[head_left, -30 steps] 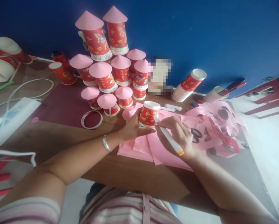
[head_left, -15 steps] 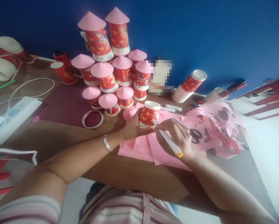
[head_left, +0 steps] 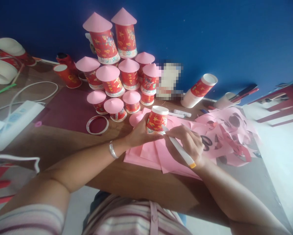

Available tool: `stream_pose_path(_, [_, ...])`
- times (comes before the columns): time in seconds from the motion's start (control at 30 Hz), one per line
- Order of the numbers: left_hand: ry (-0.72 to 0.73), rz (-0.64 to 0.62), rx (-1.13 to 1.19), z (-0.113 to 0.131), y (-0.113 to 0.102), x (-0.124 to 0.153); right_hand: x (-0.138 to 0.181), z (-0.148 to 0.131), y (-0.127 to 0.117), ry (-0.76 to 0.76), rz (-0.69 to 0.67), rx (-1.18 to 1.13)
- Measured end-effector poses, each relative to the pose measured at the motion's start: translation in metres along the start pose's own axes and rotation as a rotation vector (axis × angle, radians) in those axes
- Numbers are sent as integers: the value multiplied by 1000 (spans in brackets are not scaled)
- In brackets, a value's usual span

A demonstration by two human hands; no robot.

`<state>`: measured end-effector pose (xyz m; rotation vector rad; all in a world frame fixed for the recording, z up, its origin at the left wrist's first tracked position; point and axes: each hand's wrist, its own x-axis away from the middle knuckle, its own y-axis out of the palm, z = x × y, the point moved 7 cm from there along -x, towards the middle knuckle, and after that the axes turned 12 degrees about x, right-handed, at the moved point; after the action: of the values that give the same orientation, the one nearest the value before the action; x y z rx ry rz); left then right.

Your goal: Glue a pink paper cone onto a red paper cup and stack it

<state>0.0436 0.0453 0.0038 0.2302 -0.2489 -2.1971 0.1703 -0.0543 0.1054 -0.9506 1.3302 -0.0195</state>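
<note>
A red paper cup (head_left: 157,122) with gold figures and a white band near its lower edge is held by my left hand (head_left: 140,133), which wraps round its left side and bottom. My right hand (head_left: 188,141) is closed on a white marker pen (head_left: 182,152) with a yellow end. The pen's tip meets the cup's white band at the lower right, or comes very close to it. Beneath both hands lie pink paper sheets (head_left: 146,158).
Red cups with pink cone tops (head_left: 107,72) stand stacked behind to the left. A white ring (head_left: 97,125) lies left of my hand. Pink paper scraps (head_left: 229,137), stacked cups (head_left: 197,90) and a pen holder (head_left: 226,100) are on the right. A power strip (head_left: 16,122) is at far left.
My right hand and the marker pen have shifted slightly to the right along the cup's band. My left hand and the cup stay nearly where they were.
</note>
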Motion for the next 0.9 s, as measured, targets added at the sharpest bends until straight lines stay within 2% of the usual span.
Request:
stream_pose_path(0.2, [-15,-6,18,6,3,-1,-5,1,-7,2,73,48])
stream_pose_path(0.43, [9,-15,89,5,4,-3,2,5,-4,-32,46,72])
stream_pose_path(0.6, [-63,28,213,-1,1,-2,9,16,3,30,23,52])
stream_pose_path(0.77, [-100,27,362,-7,2,-4,7,21,7,86,59,145])
stream_pose_path(0.9, [-73,69,322,-5,-1,-6,7,20,15,62,-2,119])
